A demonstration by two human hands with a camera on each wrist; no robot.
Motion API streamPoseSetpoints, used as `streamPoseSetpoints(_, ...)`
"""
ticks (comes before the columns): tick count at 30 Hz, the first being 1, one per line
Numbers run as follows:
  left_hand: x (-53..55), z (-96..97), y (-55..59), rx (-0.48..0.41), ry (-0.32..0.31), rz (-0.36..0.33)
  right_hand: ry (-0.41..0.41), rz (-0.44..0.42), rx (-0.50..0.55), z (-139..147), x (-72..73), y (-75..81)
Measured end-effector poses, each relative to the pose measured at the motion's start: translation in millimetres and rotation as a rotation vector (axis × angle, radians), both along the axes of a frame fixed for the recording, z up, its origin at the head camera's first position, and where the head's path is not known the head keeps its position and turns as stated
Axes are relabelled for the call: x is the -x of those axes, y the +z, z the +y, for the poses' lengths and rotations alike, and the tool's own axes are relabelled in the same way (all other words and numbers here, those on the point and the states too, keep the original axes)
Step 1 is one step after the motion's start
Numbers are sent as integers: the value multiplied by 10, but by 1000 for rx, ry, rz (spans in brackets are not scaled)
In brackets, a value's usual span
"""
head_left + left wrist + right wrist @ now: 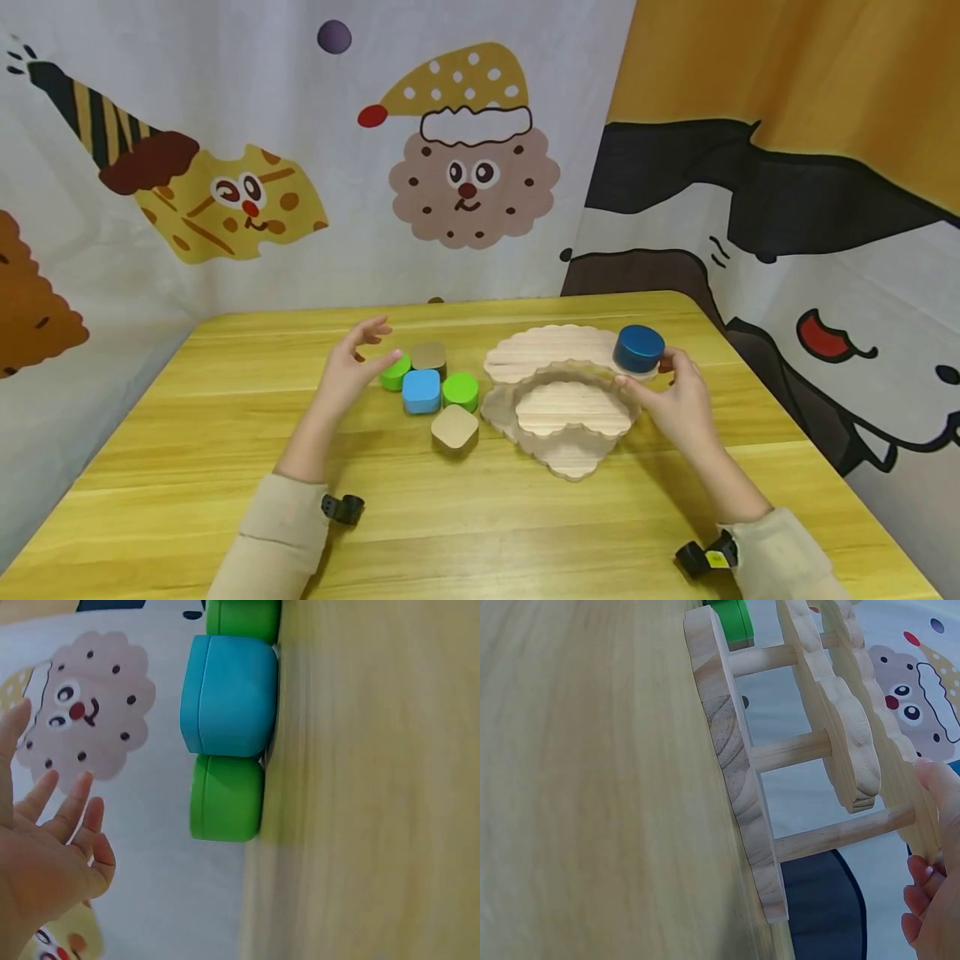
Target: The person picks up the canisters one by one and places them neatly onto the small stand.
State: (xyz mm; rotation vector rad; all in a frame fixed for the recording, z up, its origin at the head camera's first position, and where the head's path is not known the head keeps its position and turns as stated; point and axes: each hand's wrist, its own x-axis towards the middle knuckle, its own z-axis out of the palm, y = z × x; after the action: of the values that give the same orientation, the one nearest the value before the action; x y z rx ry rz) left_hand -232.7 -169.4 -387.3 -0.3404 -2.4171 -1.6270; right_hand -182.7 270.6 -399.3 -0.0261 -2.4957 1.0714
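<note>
A tiered wooden stand [551,343] of scalloped boards joined by round pegs [791,753] stands on the table. On its top board, at the right end, sits a dark blue round tin [639,348]. My right hand [681,407] grips that end of the top board, thumb on one side and curled fingers on the other. My left hand [347,367] hovers with spread, relaxed fingers beside a cluster of small lidded tins, holding nothing. The cluster has a light blue square tin [422,392], two green round ones [461,390] and two beige ones [454,427].
The wooden table [450,533] carries the stand right of centre, with the tins close on its left. A curtain [285,108] with cartoon prints hangs behind the table's far edge. Each wrist wears a small black camera [342,509].
</note>
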Motion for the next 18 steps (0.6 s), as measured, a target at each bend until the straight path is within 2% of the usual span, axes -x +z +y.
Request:
streamPoseSetpoints(7,62,-113,-154,2,-5,-62,2,7,4,-2,3,2)
streamPoseSetpoints(9,35,-119,-129,-3,-12,-103,2,8,2,-3,2,4)
streamPoseSetpoints(14,77,-204,-250,34,-19,-169,1,12,-2,-2,0,-1)
streamPoseSetpoints(16,135,-253,-365,61,-23,-181,1,13,-2,-2,-3,-2)
streamPoseSetpoints(18,157,-274,-410,80,-37,-200,0,15,-4,-2,-5,-2)
